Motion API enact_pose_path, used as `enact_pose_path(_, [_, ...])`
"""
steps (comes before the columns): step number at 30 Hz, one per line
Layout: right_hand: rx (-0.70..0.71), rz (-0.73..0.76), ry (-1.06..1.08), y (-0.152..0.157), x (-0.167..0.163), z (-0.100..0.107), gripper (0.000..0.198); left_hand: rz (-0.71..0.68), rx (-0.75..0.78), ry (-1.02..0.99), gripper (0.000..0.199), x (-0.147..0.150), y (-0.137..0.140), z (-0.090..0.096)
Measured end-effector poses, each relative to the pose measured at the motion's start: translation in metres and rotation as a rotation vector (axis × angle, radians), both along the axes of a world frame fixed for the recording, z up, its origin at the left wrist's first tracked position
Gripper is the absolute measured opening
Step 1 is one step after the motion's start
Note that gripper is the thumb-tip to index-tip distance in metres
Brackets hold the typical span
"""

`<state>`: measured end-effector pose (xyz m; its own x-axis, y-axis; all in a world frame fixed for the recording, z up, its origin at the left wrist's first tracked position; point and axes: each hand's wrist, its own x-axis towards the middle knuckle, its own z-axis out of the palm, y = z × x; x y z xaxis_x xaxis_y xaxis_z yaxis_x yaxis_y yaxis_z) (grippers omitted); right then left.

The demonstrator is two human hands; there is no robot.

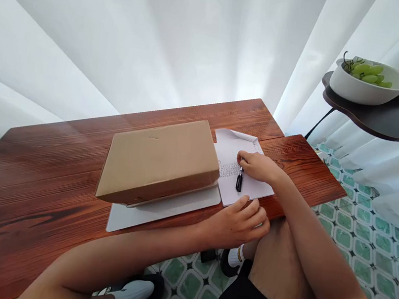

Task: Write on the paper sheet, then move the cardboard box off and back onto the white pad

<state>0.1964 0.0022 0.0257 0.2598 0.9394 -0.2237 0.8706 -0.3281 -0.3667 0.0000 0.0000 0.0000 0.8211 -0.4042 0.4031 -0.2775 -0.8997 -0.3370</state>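
— How far is the writing getting?
— The right hand [259, 167] is pinching a pen [239, 180] over the paper [235, 150]; a few lines are showing under the fingers.
— And the left hand [239, 223]?
— Its fingers are curling on the paper's near edge.

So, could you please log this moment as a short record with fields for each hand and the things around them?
right hand: holds a black pen on the white sheet
left hand: rests at the sheet's near edge, by the table's rim
sheet: printed lines under the pen
cardboard box: left of the sheet, lying on a white board
table: red-brown wood
shelf: upper right, carries a white bowl of green grapes
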Motion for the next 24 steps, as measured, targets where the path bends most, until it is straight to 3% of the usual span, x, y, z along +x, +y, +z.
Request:
enact_pose_path(8, [0.185,-0.04,-0.08,0.001,0.002,0.0,0.031,-0.056,-0.067,0.003,0.025,0.001,-0.001,-0.01])
enact_pose_path(12, [0.389,0.029,-0.08,-0.004,0.012,-0.009,0.036,0.009,-0.108,0.048,0.028,0.001,-0.002,-0.01])
enact_pose_path(14, [0.499,0.066,-0.054,-0.007,0.017,-0.013,0.027,0.038,-0.116,0.056,0.03,0.001,-0.003,-0.011])
enact_pose_path(16, [0.582,0.08,0.025,-0.01,0.02,-0.017,0.013,0.06,-0.125,0.071,0.033,0.001,-0.004,-0.012])
enact_pose_path(19, [0.634,0.045,0.29,-0.015,0.021,-0.022,0.03,0.086,-0.149,0.094,0.036,0.002,-0.004,-0.014])
enact_pose_path(24, [0.532,-0.024,0.569,-0.026,0.018,-0.03,0.032,0.105,-0.189,0.13,0.036,0.002,-0.004,-0.015])
